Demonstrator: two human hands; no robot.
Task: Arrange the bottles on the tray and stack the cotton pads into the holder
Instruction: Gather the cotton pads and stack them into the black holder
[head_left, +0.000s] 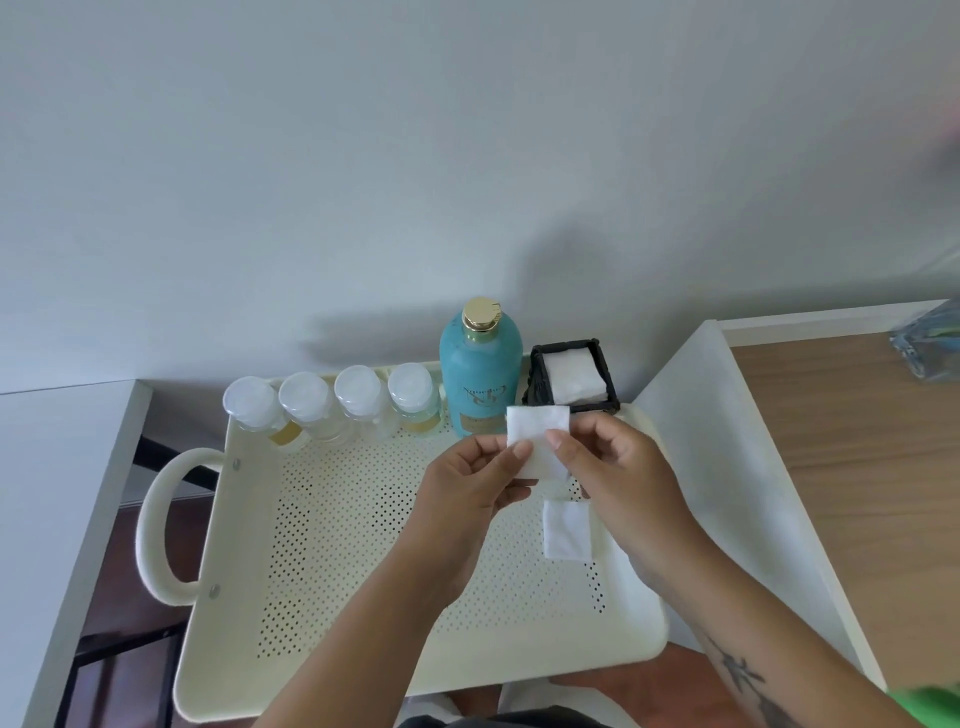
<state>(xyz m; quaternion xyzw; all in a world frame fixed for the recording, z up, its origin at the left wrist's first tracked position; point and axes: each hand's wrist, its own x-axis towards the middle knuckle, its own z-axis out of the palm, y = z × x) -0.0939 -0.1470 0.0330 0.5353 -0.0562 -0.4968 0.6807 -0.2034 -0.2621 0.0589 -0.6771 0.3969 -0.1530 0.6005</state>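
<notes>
4 small clear bottles w/ white caps (332, 402), 1 big teal bottle (480, 379), 1 tray (363, 571), 1 black holder (571, 376) w/ pads inside, no. unclear. 2 loose cotton pads: 1 held (537, 439), 1 on tray (567, 530). 2 hands.

Tray floor (363, 545) lay open across its left, middle and near parts; a hand could pass freely there. Far edge was blocked: four small clear bottles (332, 405) in a tight row, touching, then the tall teal bottle (480, 369) just right of them. Black holder (571, 376) stood at the far right corner, just beside the teal bottle; top open, pads inside, approach from above clear. Both hands, left (467, 483) and right (618, 467), held a cotton pad (537, 436) over the tray just in front of the holder. Loose pad (566, 530) lay on the floor at right. White panel (727, 467) walled the right side; looped handle (161, 525) stuck out left.
</notes>
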